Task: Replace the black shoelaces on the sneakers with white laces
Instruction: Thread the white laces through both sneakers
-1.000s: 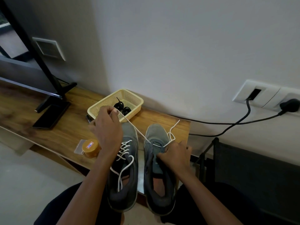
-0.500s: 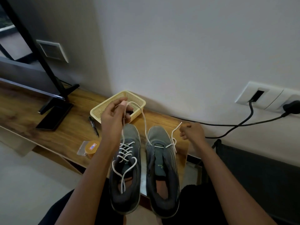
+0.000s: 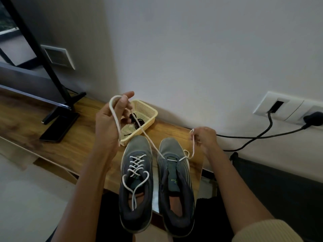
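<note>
Two grey sneakers stand side by side on the wooden shelf. The left sneaker [image 3: 137,182] is fully laced in white. The right sneaker [image 3: 175,180] has a white lace [image 3: 153,144] through its lowest eyelets only. My left hand [image 3: 110,123] is raised above the basket and holds one end of that lace looped over its fingers. My right hand [image 3: 204,137] pinches the other end beside the right sneaker's toe. Black laces [image 3: 138,122] lie in the yellow basket [image 3: 149,117].
The wooden shelf [image 3: 57,137] runs left, carrying a dark phone [image 3: 59,126] and a black stand [image 3: 52,84]. Black cables [image 3: 262,135] run from wall sockets [image 3: 286,109] at right. A dark object [image 3: 279,180] sits right of the shelf edge.
My left hand has risen higher, drawing its lace end up taut from the right sneaker. My right hand moved from the sneaker's tongue out to the right, pinching the other lace end.
</note>
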A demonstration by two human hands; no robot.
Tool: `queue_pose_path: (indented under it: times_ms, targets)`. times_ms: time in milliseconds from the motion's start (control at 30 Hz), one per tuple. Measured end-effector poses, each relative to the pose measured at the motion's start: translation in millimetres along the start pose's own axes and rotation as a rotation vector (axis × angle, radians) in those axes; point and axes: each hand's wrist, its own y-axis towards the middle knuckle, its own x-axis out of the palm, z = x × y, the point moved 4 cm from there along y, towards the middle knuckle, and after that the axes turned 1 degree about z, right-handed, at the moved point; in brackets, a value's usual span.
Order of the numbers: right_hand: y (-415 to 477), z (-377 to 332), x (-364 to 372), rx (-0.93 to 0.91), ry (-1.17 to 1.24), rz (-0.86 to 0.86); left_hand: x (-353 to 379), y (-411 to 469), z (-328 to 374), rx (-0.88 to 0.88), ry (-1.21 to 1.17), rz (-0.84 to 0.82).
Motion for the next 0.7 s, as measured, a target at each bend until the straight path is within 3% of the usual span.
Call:
queue_pose_path:
  times_ms: [100, 167, 267, 400, 500, 700]
  targets:
    - [-23.1, -31.2, -7.2, -0.129, 0.196, -0.006, -1.3, 1.8, -6.9, 0.147, 0.395, 0.026]
    - [-40.1, -44.4, -8.8, -0.215, 0.111, -0.066, 4.8, 2.8, -21.9, 0.135, 0.588, -0.062]
    - [-57.3, -41.1, -6.4, -0.314, -0.306, -0.111, 20.6, -5.2, -59.5, -0.017, 0.934, -0.210]
    - [-66.1, -12.5, 3.9, -0.368, -0.947, -0.285, 39.3, -22.5, -97.4, 0.003, 1.397, -0.336]
    - [-71.2, 11.0, 11.0, -0.267, -1.147, -0.350, 45.9, -29.5, -111.4, -0.031, 1.563, -0.436]
    - [-74.6, 34.1, 20.9, -0.322, -1.228, -0.171, 46.2, -31.3, -122.3, -0.079, 1.593, -0.463]
